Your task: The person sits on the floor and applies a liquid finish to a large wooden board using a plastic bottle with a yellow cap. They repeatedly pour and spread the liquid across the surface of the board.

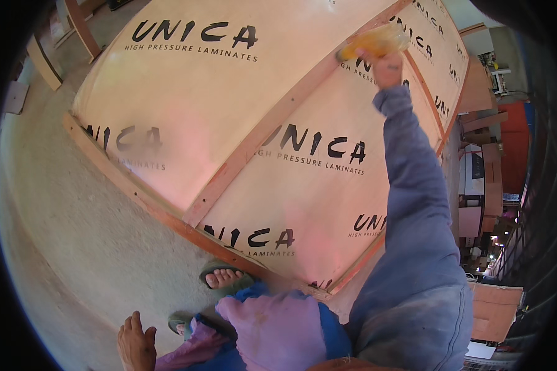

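My right hand [388,69] reaches far out at the upper right, fingers wrapped round a translucent yellow plastic bottle [374,42], whose narrow end is at a wooden batten [276,120] on a large pale, printed laminate panel [229,93]. The batten runs diagonally across the panel and joins a wooden edge strip [136,195] along the near side. My left hand [136,340] hangs low at the lower left beside my clothing, fingers apart and holding nothing.
My sandalled foot [223,278] stands on concrete floor [62,216] by the panel's near edge. Loose boards [83,25] are at the upper left. Stacked brown boards [492,297], an orange-red sheet [513,142] and other clutter line the right side.
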`<action>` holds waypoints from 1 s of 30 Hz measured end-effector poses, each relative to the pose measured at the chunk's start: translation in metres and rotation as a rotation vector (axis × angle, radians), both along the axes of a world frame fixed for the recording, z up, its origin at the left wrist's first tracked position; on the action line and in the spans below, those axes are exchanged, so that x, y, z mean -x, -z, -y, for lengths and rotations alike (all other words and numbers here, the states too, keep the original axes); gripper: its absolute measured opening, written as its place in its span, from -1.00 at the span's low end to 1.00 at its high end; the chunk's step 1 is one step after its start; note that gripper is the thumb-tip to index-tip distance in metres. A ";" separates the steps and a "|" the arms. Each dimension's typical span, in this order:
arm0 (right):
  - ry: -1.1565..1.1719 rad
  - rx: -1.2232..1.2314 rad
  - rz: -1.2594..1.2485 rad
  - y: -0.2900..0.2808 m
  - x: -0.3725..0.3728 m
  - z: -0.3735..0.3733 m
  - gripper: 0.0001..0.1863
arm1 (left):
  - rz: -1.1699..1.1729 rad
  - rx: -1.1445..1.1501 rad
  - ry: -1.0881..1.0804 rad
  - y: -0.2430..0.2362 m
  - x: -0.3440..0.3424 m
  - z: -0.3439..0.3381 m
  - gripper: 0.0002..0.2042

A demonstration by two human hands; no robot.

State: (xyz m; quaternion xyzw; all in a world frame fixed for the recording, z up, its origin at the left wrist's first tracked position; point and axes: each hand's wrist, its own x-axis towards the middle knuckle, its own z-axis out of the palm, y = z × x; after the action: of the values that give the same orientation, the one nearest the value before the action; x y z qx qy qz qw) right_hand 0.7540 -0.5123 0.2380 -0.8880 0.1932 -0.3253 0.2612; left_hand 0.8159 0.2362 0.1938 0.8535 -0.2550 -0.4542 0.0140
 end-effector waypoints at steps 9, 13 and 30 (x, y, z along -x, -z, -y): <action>0.313 0.235 -0.085 -0.039 -0.026 0.023 -0.64 | 0.001 -0.004 0.030 -0.005 0.003 -0.001 -0.47; 0.262 0.272 -0.118 -0.031 -0.031 0.016 -0.62 | 0.038 0.010 0.035 -0.004 0.007 -0.007 -0.47; 0.295 0.270 -0.030 -0.026 -0.018 0.044 -0.64 | 0.064 0.060 0.055 -0.004 0.018 -0.014 -0.47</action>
State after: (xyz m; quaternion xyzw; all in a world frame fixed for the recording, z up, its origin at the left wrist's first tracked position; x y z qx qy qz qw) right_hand 0.7725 -0.5561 0.2643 -0.8819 0.2798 -0.3696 0.0863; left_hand 0.7974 0.2498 0.1978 0.8595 -0.2921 -0.4189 0.0193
